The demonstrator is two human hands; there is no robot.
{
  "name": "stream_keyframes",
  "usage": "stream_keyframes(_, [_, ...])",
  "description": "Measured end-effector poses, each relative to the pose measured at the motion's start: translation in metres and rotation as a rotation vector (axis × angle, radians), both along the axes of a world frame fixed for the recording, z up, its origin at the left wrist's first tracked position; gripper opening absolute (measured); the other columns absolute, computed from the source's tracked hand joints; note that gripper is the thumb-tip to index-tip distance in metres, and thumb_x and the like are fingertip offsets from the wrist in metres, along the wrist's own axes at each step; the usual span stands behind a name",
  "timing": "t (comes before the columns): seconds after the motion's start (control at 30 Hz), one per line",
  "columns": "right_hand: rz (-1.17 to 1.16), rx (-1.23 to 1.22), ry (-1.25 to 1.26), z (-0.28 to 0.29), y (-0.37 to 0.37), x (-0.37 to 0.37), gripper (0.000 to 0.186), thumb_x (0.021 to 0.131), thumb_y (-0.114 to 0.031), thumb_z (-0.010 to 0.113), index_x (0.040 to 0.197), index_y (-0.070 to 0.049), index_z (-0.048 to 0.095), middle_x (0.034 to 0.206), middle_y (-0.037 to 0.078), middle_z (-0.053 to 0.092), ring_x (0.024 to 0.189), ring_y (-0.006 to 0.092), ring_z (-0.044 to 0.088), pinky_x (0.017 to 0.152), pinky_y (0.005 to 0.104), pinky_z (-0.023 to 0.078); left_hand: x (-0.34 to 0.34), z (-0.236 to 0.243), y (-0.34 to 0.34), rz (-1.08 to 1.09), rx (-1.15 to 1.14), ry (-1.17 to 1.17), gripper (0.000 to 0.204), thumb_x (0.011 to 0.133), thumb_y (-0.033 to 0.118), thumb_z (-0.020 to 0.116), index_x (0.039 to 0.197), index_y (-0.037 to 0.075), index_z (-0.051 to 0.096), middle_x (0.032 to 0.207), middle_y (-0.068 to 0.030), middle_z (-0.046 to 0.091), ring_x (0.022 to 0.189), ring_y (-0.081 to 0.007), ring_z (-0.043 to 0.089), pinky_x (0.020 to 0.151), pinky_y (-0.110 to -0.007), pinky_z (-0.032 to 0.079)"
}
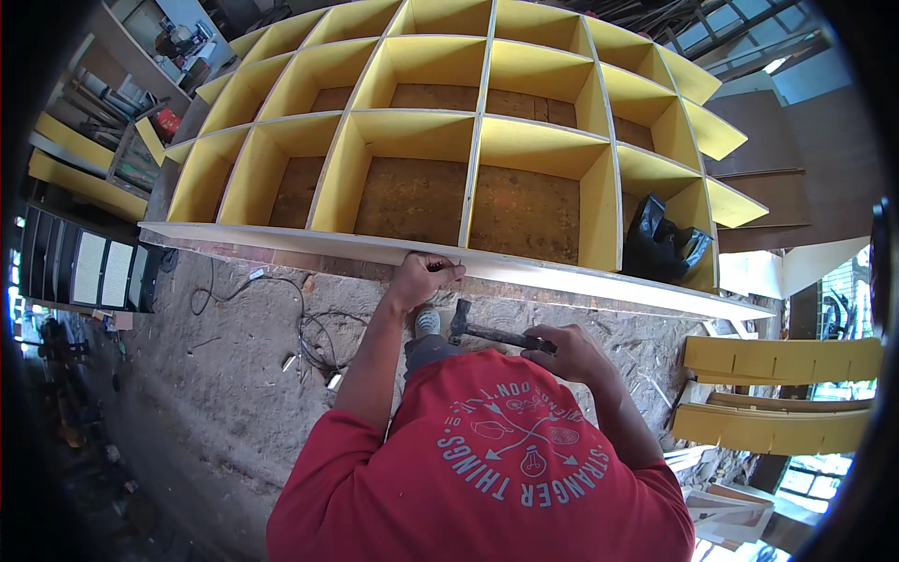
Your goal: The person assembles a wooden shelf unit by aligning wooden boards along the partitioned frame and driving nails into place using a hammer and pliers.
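My right hand grips a hammer by the end of its dark handle. The hammer's metal head points left, held low in front of my body and apart from the board. Fingers pinched together, my left hand is at the outer face of a long pale board. Whatever sits between those fingertips is too small to make out. This board runs along the near side of a large grid of yellow wooden compartments, close to the ends of its dividers.
A black plastic bag lies in the near right compartment. Slotted yellow strips are stacked at the right. On the dusty floor, a dark cable lies coiled left of my legs. Yellow panel ends jut from the grid's right side.
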State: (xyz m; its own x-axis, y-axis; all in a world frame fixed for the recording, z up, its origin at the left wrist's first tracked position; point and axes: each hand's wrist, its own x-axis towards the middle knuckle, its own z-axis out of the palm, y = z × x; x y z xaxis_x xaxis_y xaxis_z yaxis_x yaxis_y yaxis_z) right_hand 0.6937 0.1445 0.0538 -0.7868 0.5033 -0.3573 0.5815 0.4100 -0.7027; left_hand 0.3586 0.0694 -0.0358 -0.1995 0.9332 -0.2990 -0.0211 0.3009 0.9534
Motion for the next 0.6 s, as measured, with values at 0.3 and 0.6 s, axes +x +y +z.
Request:
stream_keyframes(0.3, [0.080,-0.005,0.011,0.018,0.012,-0.018,0.042,0.093,-0.041,0.077,0.124,-0.014,0.076,0.097,0.019,0.078,0.090,0.0394,0.075,0.082,0.0467,0.058,0.001,-0.007,0.003,0.059,-0.027,-0.095,0.017,0.095,0.017,0.081,0.098,0.001,0.080,0.089,-0.0024,0.076,0.080,-0.0095,0.067,0.075,-0.027,0.053])
stream_keyframes(0.6, [0.129,-0.040,-0.006,0.012,0.030,-0.022,0.036,0.096,-0.031,0.078,0.126,-0.009,0.076,0.098,0.018,0.079,0.081,0.0295,0.077,0.076,0.0406,0.058,-0.001,-0.008,0.002,0.059,-0.058,-0.183,0.017,0.094,0.018,0.082,0.099,0.002,0.080,0.090,-0.0024,0.077,0.083,-0.0101,0.068,0.077,-0.028,0.053])
